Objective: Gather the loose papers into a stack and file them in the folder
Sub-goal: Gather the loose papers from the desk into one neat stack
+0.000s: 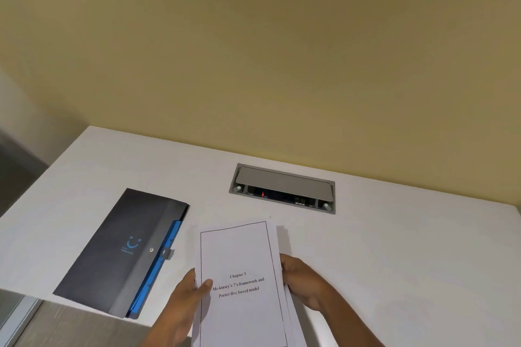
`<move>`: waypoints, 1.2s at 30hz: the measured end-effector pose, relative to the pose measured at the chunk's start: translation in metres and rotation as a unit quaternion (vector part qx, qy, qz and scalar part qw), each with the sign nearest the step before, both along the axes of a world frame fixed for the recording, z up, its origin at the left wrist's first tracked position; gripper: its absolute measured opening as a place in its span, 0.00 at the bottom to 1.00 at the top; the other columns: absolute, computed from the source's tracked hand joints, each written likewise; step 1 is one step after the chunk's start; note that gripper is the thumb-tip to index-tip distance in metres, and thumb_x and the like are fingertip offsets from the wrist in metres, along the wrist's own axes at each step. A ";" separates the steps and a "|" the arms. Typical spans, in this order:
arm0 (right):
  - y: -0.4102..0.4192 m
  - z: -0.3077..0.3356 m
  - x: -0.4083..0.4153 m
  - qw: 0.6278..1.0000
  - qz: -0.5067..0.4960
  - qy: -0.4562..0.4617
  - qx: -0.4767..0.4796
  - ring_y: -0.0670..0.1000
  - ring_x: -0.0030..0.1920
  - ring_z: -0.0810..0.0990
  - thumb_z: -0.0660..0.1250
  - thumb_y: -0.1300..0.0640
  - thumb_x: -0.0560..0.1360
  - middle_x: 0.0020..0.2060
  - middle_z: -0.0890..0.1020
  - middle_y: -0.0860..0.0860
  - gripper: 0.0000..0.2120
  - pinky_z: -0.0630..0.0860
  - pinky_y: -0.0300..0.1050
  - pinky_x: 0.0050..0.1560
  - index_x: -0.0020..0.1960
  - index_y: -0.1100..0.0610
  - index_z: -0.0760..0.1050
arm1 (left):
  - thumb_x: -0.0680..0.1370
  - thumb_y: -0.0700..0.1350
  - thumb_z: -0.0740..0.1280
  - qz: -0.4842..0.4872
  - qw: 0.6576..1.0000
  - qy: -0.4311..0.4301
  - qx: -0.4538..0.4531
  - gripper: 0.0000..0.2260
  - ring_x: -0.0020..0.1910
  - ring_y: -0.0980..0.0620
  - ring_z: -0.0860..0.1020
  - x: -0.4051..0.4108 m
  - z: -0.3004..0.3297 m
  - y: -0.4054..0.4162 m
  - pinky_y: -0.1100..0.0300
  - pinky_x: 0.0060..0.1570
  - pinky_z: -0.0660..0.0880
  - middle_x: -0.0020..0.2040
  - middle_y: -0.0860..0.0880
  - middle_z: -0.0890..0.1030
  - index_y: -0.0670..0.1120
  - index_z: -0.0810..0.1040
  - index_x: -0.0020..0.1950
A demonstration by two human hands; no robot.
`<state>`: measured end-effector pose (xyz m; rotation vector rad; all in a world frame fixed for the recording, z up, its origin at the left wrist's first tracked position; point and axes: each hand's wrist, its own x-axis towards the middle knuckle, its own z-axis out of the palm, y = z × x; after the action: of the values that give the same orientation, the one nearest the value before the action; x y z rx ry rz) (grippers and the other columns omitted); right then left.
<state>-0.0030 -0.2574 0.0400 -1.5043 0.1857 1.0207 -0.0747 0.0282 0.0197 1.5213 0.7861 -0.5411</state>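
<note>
Papers (pixel 239 256) gathered in both hands, just right of the folder (pixel 112 251).

Left hand (pixel 183 301) pinches the stack's left edge, thumb on the printed top sheet; right hand (pixel 301 279) closes round the right edge, where lower sheets fan out unevenly. Thin and floppy, the sheets will likely slide on each other, so squaring them and gripping both long edges seems wise. Left of the papers, the dark folder lies shut on the white desk (pixel 394 248), clasp fastened, blue dividers showing along its near edge; its contents are hidden. Beyond the papers, a grey cable hatch (pixel 282 186) sits half open.
</note>
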 end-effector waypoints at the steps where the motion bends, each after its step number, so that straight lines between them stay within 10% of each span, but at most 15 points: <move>1: -0.002 0.004 -0.002 1.000 0.003 0.004 -0.003 0.55 0.66 0.84 0.64 0.66 0.79 0.64 0.86 0.52 0.22 0.75 0.61 0.73 0.68 0.48 0.82 | 0.83 0.41 0.66 -0.003 1.000 0.007 0.002 0.12 0.65 0.44 0.78 0.001 0.001 -0.002 0.45 0.70 0.72 0.64 0.47 0.82 0.47 0.75 0.67; 9: -0.019 0.017 -0.010 0.986 -0.133 0.090 0.034 0.48 0.73 0.76 0.50 0.30 0.83 0.68 0.82 0.42 0.29 0.65 0.53 0.80 0.72 0.45 0.76 | 0.84 0.42 0.66 -0.022 1.000 -0.001 0.004 0.12 0.65 0.42 0.77 0.018 0.023 -0.027 0.41 0.66 0.75 0.65 0.48 0.80 0.53 0.73 0.66; 14: -0.006 0.037 -0.011 0.975 -0.161 -0.120 -0.094 0.49 0.73 0.74 0.63 0.50 0.85 0.66 0.77 0.36 0.12 0.71 0.45 0.69 0.67 0.41 0.71 | 0.85 0.43 0.62 -0.028 0.993 -0.110 0.026 0.17 0.67 0.47 0.76 0.042 0.051 -0.057 0.45 0.70 0.73 0.67 0.53 0.77 0.56 0.68 0.73; 21: 0.007 0.053 -0.017 0.893 -0.370 -0.237 -0.094 0.35 0.52 0.84 0.66 0.62 0.84 0.56 0.85 0.40 0.14 0.80 0.30 0.48 0.65 0.45 0.76 | 0.86 0.45 0.60 0.015 0.965 -0.262 0.014 0.17 0.60 0.58 0.80 0.053 0.082 -0.088 0.55 0.58 0.81 0.59 0.60 0.81 0.69 0.70 0.65; 27: 0.006 0.028 -0.039 0.887 -0.406 -0.187 -0.114 0.42 0.56 0.83 0.71 0.60 0.82 0.53 0.85 0.44 0.08 0.78 0.45 0.60 0.51 0.47 0.78 | 0.85 0.42 0.62 0.032 0.974 -0.223 0.012 0.19 0.67 0.50 0.78 0.037 0.058 -0.082 0.48 0.70 0.74 0.67 0.50 0.80 0.52 0.69 0.76; 36: 0.013 0.002 -0.051 0.910 -0.362 -0.153 -0.131 0.43 0.60 0.84 0.69 0.57 0.83 0.59 0.86 0.43 0.16 0.80 0.48 0.66 0.70 0.49 0.78 | 0.85 0.43 0.62 -0.014 0.987 -0.162 0.012 0.16 0.60 0.58 0.78 0.028 0.038 -0.084 0.59 0.60 0.74 0.60 0.59 0.80 0.60 0.70 0.69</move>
<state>-0.0542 -0.2445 0.0415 -1.6208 0.6234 0.1625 -0.0470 -0.0556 0.0577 1.5941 0.5210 -0.2932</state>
